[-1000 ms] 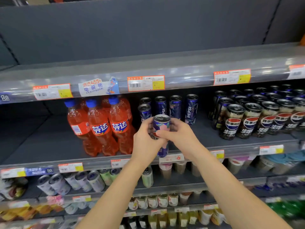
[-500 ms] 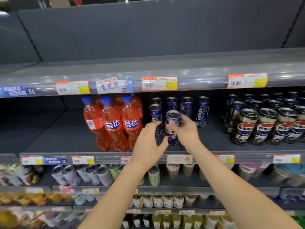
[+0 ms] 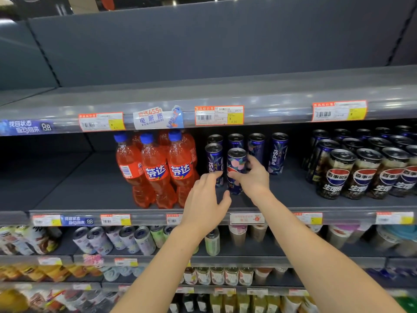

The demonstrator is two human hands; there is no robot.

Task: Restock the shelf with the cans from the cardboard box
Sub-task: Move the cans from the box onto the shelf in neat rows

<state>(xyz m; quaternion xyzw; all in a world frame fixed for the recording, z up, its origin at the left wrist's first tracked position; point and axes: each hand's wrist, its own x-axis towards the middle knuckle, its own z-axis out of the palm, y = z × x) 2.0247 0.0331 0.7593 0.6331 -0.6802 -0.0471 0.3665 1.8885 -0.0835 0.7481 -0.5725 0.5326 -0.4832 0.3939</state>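
A slim blue Pepsi can (image 3: 235, 164) stands upright on the grey middle shelf (image 3: 94, 190), in front of several matching blue cans (image 3: 278, 152). My right hand (image 3: 253, 179) grips it from the right side, thumb across its front. My left hand (image 3: 206, 199) hovers just left of the can with fingers spread, fingertips near a neighbouring can (image 3: 213, 161), holding nothing. The cardboard box is out of view.
Orange Fanta bottles (image 3: 155, 170) stand left of the cans. Dark Pepsi cans (image 3: 361, 172) fill the right of the shelf. The shelf's left part is bare. The shelf above (image 3: 270, 96) carries price tags; lower shelves hold assorted cans and cups.
Both hands carried the can forward onto the shelf and set it upright among the blue cans. My left hand has come off the can and opened.
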